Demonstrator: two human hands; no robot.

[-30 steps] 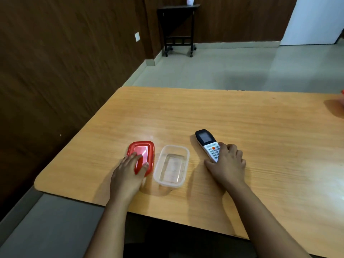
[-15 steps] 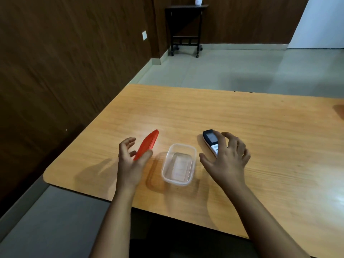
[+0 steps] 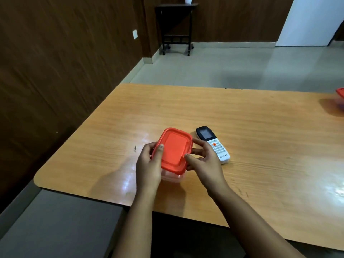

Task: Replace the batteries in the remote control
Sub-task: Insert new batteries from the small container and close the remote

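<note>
A red lid (image 3: 174, 150) sits on top of the clear plastic container (image 3: 172, 177) near the table's front edge. My left hand (image 3: 149, 163) grips the lid's left rim, thumb on top. On the lid's right side my right hand (image 3: 202, 160) pinches the rim with thumb and fingers. The white remote control (image 3: 213, 144) with a black display end lies face up on the table just right of the container, partly behind my right fingers. No batteries are visible.
The wooden table (image 3: 251, 146) stretches to the right. Another red-lidded container (image 3: 340, 93) shows at the far right edge. A small dark scrap (image 3: 135, 148) lies left of my hands. A dark side table (image 3: 176, 27) stands against the wood-panelled wall.
My left hand carried the red lid from beside the container onto its top. My right hand left the remote and came to the lid's right rim.
</note>
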